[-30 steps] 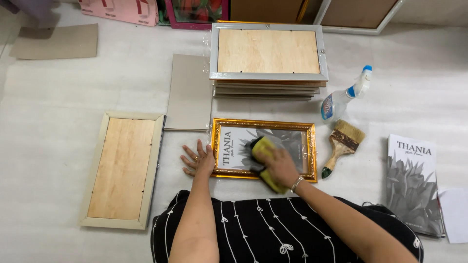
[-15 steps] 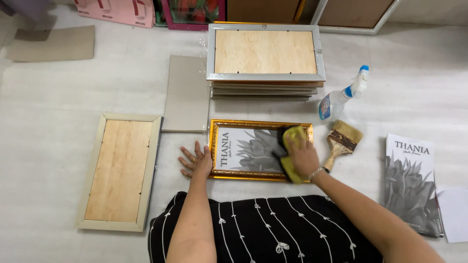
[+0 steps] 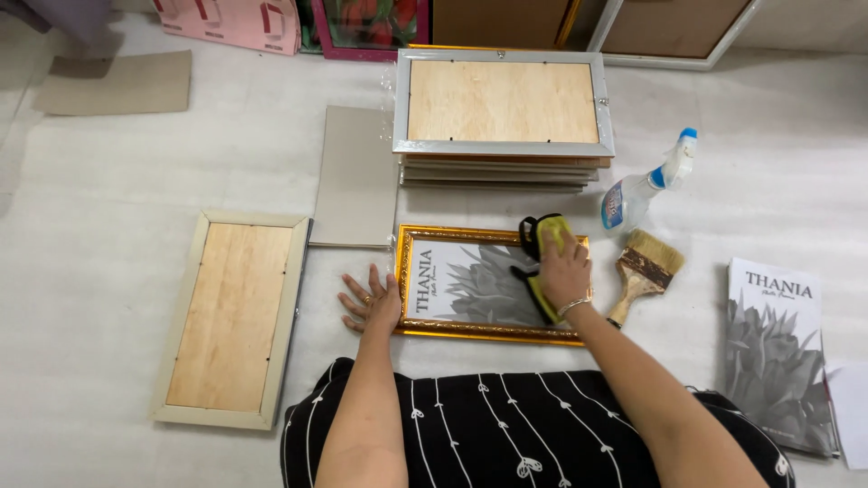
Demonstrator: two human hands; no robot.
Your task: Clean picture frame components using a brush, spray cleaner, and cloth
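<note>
Down on the white floor [image 3: 136, 172], the gold picture frame [image 3: 488, 334] with its grey plant print lies flat, its right end under the right hand [image 3: 564, 271], whose grip is pressed closed on a yellow cloth [image 3: 545, 237]. Left of that grip, the left hand [image 3: 369, 303] rests spread and empty at the frame's left edge. Right of it lie a brush [image 3: 644, 271] and spray bottle [image 3: 646, 185]
</note>
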